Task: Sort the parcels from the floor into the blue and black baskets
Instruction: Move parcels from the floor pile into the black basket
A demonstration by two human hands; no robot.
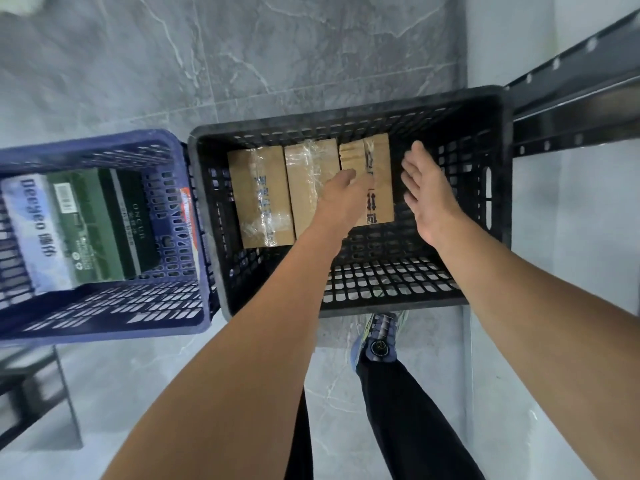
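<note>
Black perforated plastic basket (pixel 346 114) has three brown taped cardboard parcels lying side by side on its bottom: left parcel (pixel 258 192), middle parcel (pixel 304 181), right parcel (pixel 379 161). Blue perforated plastic basket (pixel 104 142) sits just beside it and holds dark green printed boxes (pixel 104 220) plus a white-and-blue printed pack (pixel 31 220).

Left hand (pixel 341 194) is over the near end of the right parcel. Its fingers are hidden under the back of the hand, so cannot tell if it grips or only rests. Right hand (pixel 427 195) is over the basket's bare right part, apart from that parcel, fingers straight, holding nothing.

Judgement: the third parcel is likely being placed or squared up, and sorting is well along. No parcels show on the visible grey marbled tile floor (pixel 242 46), but most of the floor is out of view, so the remainder is unknown.
</note>
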